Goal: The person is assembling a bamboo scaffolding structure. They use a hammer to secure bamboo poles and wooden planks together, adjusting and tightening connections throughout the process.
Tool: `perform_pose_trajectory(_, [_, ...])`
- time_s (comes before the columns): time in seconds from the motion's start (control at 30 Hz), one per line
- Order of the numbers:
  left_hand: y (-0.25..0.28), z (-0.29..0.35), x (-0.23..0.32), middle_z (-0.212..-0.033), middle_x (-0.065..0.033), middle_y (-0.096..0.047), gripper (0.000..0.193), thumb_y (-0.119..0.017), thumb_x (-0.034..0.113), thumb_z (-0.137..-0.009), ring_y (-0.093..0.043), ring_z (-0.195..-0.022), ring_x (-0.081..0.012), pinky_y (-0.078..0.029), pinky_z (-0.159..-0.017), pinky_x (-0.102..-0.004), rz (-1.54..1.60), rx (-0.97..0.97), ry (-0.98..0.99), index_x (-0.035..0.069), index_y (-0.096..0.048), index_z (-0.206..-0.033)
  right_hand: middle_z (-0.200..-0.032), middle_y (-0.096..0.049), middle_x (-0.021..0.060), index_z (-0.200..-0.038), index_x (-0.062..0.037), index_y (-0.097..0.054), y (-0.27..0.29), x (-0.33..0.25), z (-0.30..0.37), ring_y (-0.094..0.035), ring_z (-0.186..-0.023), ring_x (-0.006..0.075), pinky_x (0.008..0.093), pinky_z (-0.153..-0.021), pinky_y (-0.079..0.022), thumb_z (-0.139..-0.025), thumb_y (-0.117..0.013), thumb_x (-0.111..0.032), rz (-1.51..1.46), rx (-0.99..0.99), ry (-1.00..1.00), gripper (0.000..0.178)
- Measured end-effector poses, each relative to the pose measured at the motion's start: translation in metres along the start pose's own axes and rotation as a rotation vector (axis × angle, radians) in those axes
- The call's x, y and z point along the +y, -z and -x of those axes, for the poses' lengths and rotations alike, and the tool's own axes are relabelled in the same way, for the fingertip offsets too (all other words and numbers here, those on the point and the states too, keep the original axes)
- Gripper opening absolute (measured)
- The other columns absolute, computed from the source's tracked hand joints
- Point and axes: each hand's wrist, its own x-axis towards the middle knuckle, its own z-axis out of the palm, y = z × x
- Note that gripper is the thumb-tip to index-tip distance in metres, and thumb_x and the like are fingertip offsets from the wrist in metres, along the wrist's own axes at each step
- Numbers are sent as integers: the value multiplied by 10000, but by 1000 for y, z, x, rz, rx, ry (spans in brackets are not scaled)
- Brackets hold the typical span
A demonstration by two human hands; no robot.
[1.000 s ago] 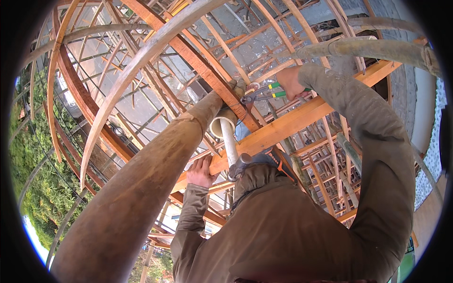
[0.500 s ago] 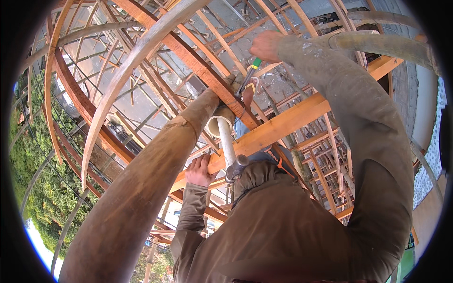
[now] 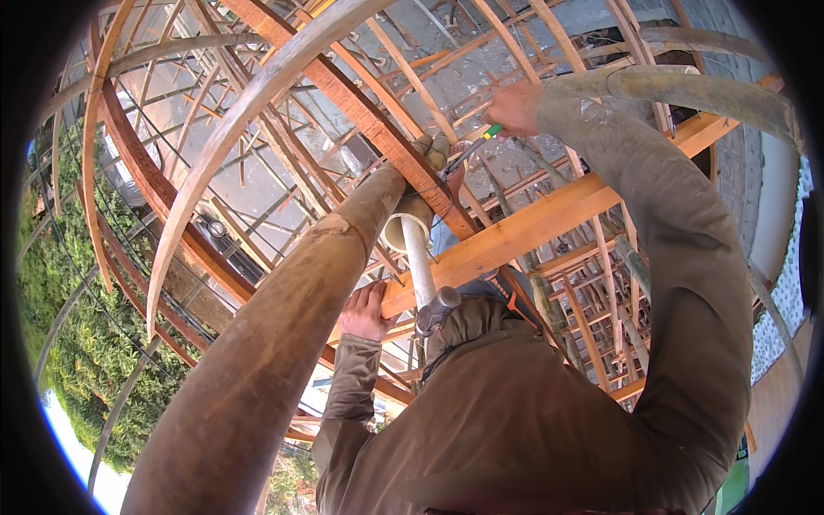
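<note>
My left hand [image 3: 366, 311] grips the near end of an orange wooden beam [image 3: 515, 240], which crosses in front of my body. Reaching out at the upper right, my right hand [image 3: 515, 109] is closed on a hand tool with a green-and-yellow grip [image 3: 491, 131] and a thin dark metal shaft. The far end of that tool points at the joint where a reddish wooden beam [image 3: 378, 129] meets a thick round pole [image 3: 300, 266]; its tip is too small to make out. Below the joint is an open bamboo end [image 3: 403, 230] with a pale rod. A hammer [image 3: 439, 307] hangs at my waist.
Curved wooden strips [image 3: 219, 142] arch over the left side. A bamboo pole [image 3: 704, 86] runs past my right forearm. Far below lie a lattice of timbers and a grey floor [image 3: 429, 60]. Green trees [image 3: 94, 369] stand at the left.
My right hand has moved right and slightly nearer, with the tool still in it. The view has shifted a little. My left hand stays on the beam.
</note>
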Motion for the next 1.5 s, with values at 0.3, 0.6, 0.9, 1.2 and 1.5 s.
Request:
perform_pose_trajectory(0.3, [-1,0,1,-1113,-112,-713,584,-839,307,-709,-693,-925,-310,-578,-784,-402,-2,22,-3,53,-624,-1189,-903,-692,206,-1265,-68,-616,-37,-10,23,-700,-945,398,517,-780,-552,-922,-629,-108,-191,146,61,345])
perform_pose_trajectory(0.6, [2,-1,2,-1113,-112,-715,594,-848,296,-684,-694,-923,-304,-573,-793,-407,-5,10,3,53,-629,-1180,-1063,-665,169,-1174,-39,-637,-44,1,11,-672,-1037,359,499,-878,-535,-897,-680,-147,38,361,116,300])
perform_pose_trajectory(0.9, [1,1,2,-1149,-105,-707,584,-833,304,-733,-693,-963,-306,-572,-837,-398,1,-5,10,48,-623,-1214,-972,-724,177,-1068,-59,-686,-20,-1,-2,-704,-995,377,503,-880,-543,-889,-728,-306,-27,95,26,308])
perform_pose_trajectory(1.2, [1,-3,0,-1134,-100,-707,581,-836,327,-734,-691,-946,-303,-573,-814,-409,-5,-3,-7,49,-624,-1198,-986,-734,176,-1056,-70,-713,-3,-25,24,-718,-980,372,479,-849,-561,-893,-707,-267,-108,-20,-96,256])
perform_pose_trajectory(1.5, [-3,1,0,-1117,-96,-709,607,-858,310,-674,-690,-932,-297,-570,-801,-404,-17,31,2,64,-635,-1182,-897,-770,61,-881,-146,-767,87,-34,-41,-753,-875,278,434,-663,-620,-842,-686,-174,642,103,144,94])
